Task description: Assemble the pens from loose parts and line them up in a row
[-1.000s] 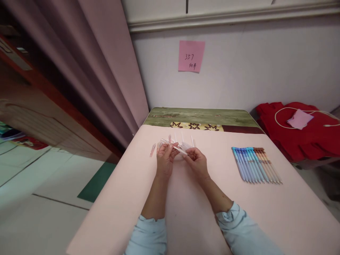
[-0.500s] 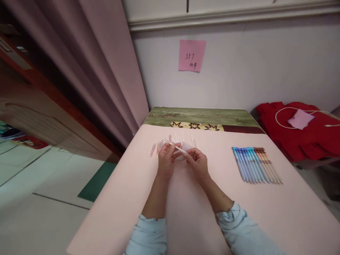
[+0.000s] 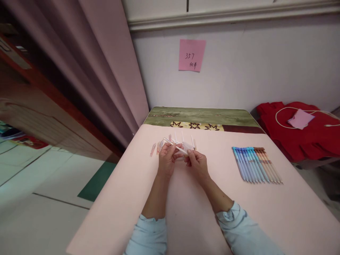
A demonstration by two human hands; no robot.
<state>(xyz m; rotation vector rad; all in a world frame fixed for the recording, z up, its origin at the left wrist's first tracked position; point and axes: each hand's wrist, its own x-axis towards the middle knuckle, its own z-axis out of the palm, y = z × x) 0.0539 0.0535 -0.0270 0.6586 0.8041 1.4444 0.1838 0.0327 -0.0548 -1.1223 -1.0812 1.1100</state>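
A: Take the row of pens (image 3: 257,165) as our mark. Where is the piece in hand?

B: Well to the left of that row, held up between both hands: a slim pale piece (image 3: 181,150), slanting so its right end is lower

A: And the hands?

B: The left hand (image 3: 166,160), the one farther from the row, pinches the upper end between thumb and fingers. The right hand (image 3: 197,163), nearer the row, has thumb and forefinger closed on the lower end. Whether they hold one piece or two joined ones, I cannot tell

A: What could spoil it?

B: The grip, I think. Something that thin gives the fingertips little to hold, so uneven pressure could make it twist out or bend

A: Would a drop matter?

B: It might. Left of the row, just beyond the hands, lie white sticks (image 3: 192,141) and clear tubes (image 3: 187,145); farther left of it, pinkish clear pieces (image 3: 153,149). A falling part could get mixed in among them, or a knuckle could nudge them and set the round ones rolling

A: And the row itself?

B: Well apart from both hands, so a bump there seems unlikely, unless the right forearm (image 3: 218,194) swings out towards it
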